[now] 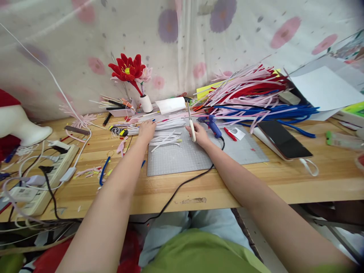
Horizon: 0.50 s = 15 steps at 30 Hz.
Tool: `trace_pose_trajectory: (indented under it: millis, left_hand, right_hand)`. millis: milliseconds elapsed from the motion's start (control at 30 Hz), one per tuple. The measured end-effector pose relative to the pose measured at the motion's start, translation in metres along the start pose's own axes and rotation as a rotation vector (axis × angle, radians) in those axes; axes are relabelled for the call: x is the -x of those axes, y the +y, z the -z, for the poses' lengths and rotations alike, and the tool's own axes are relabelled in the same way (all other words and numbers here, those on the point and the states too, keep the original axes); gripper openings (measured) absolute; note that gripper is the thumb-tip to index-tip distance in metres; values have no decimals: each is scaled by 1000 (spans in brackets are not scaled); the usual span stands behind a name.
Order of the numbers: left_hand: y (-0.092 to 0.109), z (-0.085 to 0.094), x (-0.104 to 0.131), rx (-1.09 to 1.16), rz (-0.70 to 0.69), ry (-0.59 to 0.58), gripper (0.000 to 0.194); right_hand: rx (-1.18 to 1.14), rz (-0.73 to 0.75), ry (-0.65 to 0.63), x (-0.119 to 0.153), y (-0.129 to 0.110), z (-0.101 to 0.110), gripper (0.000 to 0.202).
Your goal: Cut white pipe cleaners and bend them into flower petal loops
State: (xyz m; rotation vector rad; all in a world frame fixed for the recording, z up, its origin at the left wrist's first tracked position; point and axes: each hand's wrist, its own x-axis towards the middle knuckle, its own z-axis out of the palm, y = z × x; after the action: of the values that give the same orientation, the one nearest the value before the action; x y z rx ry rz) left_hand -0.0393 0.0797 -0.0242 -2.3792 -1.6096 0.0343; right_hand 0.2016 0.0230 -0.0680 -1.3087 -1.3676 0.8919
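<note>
My right hand [199, 134] is closed around white-handled scissors [192, 129], whose blades point up and away over the grey cutting mat [176, 163]. My left hand [147, 131] rests at the left end of the white pipe cleaners [166, 139]; what its fingers touch or hold is too small to tell. Some of the white strips lie crossed on the mat. Just right of the scissors lies a blue glue gun [211, 124] with a black cord. A red tool [230, 134] lies beside a white paper piece.
Behind are a red flower [127, 70] in a white vase [146, 104] and a heap of pink, red and blue pipe cleaners [250, 91]. A phone [284, 139] lies right, a power strip [51, 180] left. The cord crosses the table's front edge.
</note>
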Motion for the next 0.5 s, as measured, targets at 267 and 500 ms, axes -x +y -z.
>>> trace_pose_trajectory:
  millis: [267,500]
  left_hand:
    - [-8,1,5,-10,81,84,39]
    - [-11,7,8,104,228,204,35]
  right_hand:
    - [48,33,3,-2,7,-1,37]
    - [120,43,23,3,4,0,36]
